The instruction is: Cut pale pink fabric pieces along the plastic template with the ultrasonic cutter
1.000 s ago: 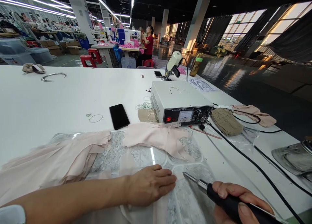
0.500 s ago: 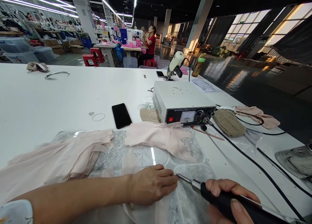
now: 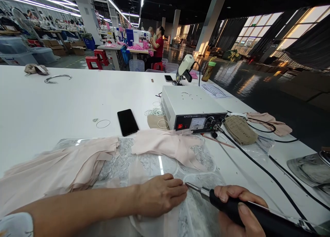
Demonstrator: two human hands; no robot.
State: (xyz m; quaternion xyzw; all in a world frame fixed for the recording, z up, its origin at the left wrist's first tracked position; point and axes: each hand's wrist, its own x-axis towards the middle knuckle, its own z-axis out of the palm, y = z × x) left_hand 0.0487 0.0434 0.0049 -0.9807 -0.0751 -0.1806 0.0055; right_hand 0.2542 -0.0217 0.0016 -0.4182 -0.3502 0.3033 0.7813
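The left hand [image 3: 161, 196] lies palm down, fingers stretched and together, on a clear plastic sheet [image 3: 199, 218]. Right by its fingertips, a pen-like tool [image 3: 228, 207] points left and away, slanting from lower right: slim silver tip, thick black handle, gripped by the right hand [image 3: 249, 218].

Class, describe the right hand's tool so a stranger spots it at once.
Start at the white table, then its pale box with knobs. In front of that, the right hand grips the tool, tip close to the left hand. Unlike the pink fabric nearby, it has a black handle and metal tip.
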